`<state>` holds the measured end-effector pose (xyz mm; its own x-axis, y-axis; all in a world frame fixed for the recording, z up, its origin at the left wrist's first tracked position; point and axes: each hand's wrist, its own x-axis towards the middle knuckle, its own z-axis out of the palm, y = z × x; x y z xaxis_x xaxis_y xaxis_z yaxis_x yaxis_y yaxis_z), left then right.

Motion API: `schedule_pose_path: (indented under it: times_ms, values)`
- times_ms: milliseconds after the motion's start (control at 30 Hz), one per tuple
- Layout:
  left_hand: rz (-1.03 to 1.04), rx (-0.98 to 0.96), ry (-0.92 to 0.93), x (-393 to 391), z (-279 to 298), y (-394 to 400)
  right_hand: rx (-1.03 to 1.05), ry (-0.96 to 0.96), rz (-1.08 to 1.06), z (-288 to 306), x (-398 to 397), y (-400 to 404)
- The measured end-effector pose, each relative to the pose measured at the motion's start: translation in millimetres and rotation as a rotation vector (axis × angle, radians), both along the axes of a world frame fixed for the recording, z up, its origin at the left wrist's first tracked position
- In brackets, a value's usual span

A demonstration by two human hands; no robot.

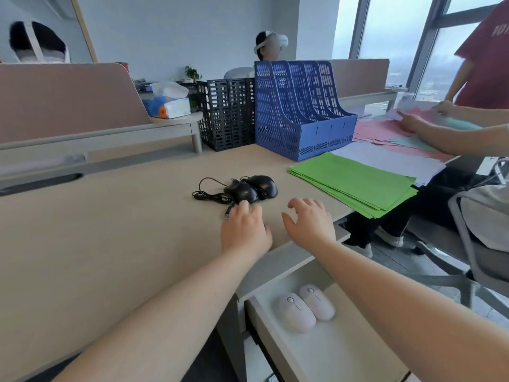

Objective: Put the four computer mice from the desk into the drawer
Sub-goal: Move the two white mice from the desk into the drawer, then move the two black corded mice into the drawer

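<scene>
Two black wired mice lie side by side on the beige desk: the near one and the far one, their cables looped to the left. My left hand hovers just in front of the near black mouse, fingertips at its edge, holding nothing. My right hand is spread open over the desk to the right of the mice, also holding nothing. Below the desk edge the white drawer stands open with two pink mice lying side by side in it.
A blue file rack and a black one stand behind the mice. Green paper sheets lie to the right. Another person's arms sort coloured paper at the far right. An office chair stands beside the drawer.
</scene>
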<state>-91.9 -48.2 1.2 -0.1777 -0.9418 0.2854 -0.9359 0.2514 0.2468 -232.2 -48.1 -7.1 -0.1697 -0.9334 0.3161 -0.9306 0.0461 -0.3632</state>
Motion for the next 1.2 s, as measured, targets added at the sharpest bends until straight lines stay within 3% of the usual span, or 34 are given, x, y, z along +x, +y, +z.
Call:
schedule_pose_path:
  times_ms: [333, 600, 967, 1200]
  values:
    - [0.074, 0.049, 0.203, 18, -33, -101, 0.125, -0.087, -0.014, -12, 14, -98]
    - [0.071, 0.099, 0.094, 15, -30, -141, 0.109, -0.075, 0.204, -12, 8, -146]
    - [0.165, -0.058, 0.058, 8, -28, -131, 0.028, -0.115, 0.115, -14, 10, -138]
    - [0.145, -0.045, 0.190, 16, -26, -107, -0.005, -0.241, 0.086, -13, 11, -110]
